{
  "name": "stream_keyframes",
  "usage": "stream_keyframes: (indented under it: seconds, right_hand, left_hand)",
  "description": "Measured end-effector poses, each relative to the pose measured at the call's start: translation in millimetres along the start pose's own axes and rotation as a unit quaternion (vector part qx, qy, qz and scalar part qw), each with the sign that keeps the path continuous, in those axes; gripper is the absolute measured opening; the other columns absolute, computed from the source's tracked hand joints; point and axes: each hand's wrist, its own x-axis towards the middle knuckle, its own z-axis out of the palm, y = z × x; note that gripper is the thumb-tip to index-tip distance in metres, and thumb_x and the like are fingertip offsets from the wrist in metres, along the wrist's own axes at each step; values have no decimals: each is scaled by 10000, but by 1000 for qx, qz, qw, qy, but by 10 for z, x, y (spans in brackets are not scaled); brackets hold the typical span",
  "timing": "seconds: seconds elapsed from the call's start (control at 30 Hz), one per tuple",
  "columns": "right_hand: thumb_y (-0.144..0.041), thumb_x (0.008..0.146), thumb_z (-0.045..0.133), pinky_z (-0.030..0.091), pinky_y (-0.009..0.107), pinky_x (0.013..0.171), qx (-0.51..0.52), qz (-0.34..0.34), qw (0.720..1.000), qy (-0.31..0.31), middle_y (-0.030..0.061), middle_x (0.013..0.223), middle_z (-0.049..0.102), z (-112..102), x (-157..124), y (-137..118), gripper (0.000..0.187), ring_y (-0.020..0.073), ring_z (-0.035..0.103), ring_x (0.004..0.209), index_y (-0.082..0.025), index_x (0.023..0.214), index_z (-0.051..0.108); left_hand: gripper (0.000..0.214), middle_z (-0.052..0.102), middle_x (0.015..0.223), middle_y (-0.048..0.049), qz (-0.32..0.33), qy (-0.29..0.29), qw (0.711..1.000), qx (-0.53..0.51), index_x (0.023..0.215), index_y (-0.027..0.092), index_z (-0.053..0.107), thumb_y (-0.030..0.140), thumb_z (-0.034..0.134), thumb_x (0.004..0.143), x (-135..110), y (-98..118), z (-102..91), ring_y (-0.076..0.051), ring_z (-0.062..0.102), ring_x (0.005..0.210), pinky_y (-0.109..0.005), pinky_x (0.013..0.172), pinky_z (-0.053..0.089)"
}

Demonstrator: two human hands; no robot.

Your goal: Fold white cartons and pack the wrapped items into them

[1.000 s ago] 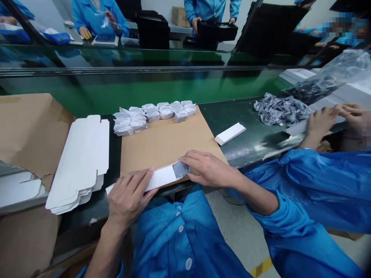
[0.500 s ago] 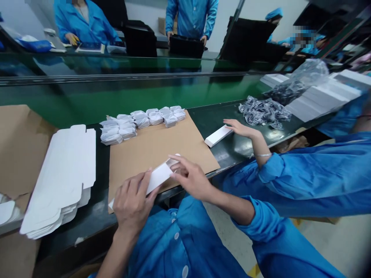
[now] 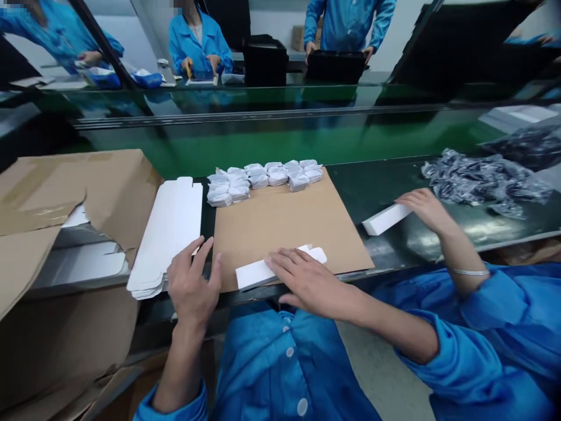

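A slim white carton (image 3: 254,275) lies near the front edge of a brown cardboard sheet (image 3: 284,219), its right end flap standing out. Across its top rests my right hand (image 3: 307,283), fingers stretched out flat and thumb apart at the near side. My left hand (image 3: 193,286) is empty, its fingers spread, between the cardboard's left edge and a stack of flattened white cartons (image 3: 170,231). Whether its fingertips touch the stack I cannot tell. Several small white wrapped packets (image 3: 267,175) sit in rows along the back of the sheet.
An opened brown box (image 3: 118,193) with white cartons inside stands at left. To the right, a co-worker's hand (image 3: 427,207) touches another white carton (image 3: 385,219). Crumpled clear plastic bags (image 3: 482,178) lie beyond. A green-sided ledge (image 3: 350,131) runs along the back, with people behind it.
My left hand has let go of the white carton and moved toward the flattened stack. The carton now lies on the cardboard beneath my right hand. The view has swung left.
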Motion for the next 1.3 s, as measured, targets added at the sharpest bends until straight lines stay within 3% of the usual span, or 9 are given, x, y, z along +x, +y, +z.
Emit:
stream_keyframes:
  seconds: [0.1, 0.27, 0.5, 0.63, 0.73, 0.9, 1.0, 1.17, 1.3]
  right_hand:
    - [-117, 843, 536, 483, 444, 985, -41, 3, 998, -46, 114, 1227, 635, -33, 46, 213, 367, 262, 586, 1100, -221, 1182, 628]
    - [-70, 774, 520, 443, 546, 986, -99, 83, 989, -65, 143, 1347, 553, -333, -84, 951, 643, 334, 522, 1206, -196, 1403, 481]
    - [-164, 906, 456, 417, 462, 1073, -41, 1, 998, -51, 108, 1366, 556, -14, 178, 524, 516, 284, 502, 1239, -202, 1420, 467]
    - [-13, 781, 424, 451, 466, 1016, -45, 35, 997, -56, 85, 1242, 641, -308, -100, 1132, 517, 264, 567, 1155, -217, 1203, 643]
    - [-79, 787, 458, 359, 603, 1047, -39, 202, 978, 38, 167, 1309, 595, -561, -409, 1393, 431, 354, 493, 1269, -156, 1164, 653]
    - [-414, 887, 520, 509, 434, 917, 444, 233, 854, 138, 161, 1362, 549, -231, -149, 414, 625, 250, 617, 1108, -180, 1441, 346]
    - [-434, 885, 545, 514, 327, 803, 528, 255, 784, 204, 99, 1109, 657, -36, 176, 73, 427, 200, 629, 946, -146, 1200, 525]
    - [-371, 869, 597, 427, 227, 633, 413, 157, 897, -4, 14, 840, 613, -430, 48, 241, 230, 134, 560, 744, -142, 877, 578]
    - [-371, 931, 542, 475, 286, 729, 197, 75, 975, -67, 54, 999, 656, -516, -41, 108, 311, 189, 613, 866, -176, 1172, 564]
  left_hand:
    - [492, 526, 1423, -145, -2, -19, 996, 87, 1345, 233, 556, 345, 619, 870, 68, -152, -108, -336, 441, 1347, -528, 1118, 288]
    - [424, 542, 1416, -160, 17, -106, 977, 186, 1326, 159, 573, 270, 507, 923, 166, -436, -106, -325, 440, 1365, -534, 1162, 230]
    - [378, 646, 1305, -97, 38, 65, 983, 168, 1293, 249, 611, 205, 522, 928, 166, -494, -142, -278, 540, 1288, -494, 1138, 313]
    - [497, 682, 1244, -108, 81, 161, 980, 87, 1370, 236, 540, 107, 573, 891, 53, -329, -267, -221, 632, 1174, -357, 1018, 473]
    - [565, 670, 1258, -127, 123, 155, 980, 13, 1384, 208, 525, 31, 585, 851, -139, -59, -141, -218, 638, 1167, -324, 987, 505]
    - [581, 617, 1328, -155, 215, 52, 972, -78, 1427, 185, 470, 16, 501, 872, -534, 592, 359, -258, 495, 1336, -389, 1067, 452]
    - [594, 534, 1422, -167, 250, -83, 955, -137, 1477, 169, 382, 262, 561, 919, -663, 799, 392, -274, 425, 1388, -427, 1110, 408]
    - [904, 375, 1542, -163, -66, -61, 946, -311, 1540, 226, 190, 543, 643, 824, -182, 676, -100, -289, 425, 1384, -422, 1055, 458]
    - [391, 723, 863, -60, -212, -252, 879, -344, 998, 148, 707, 477, 706, 785, 299, 610, -282, -188, 687, 766, -280, 702, 580]
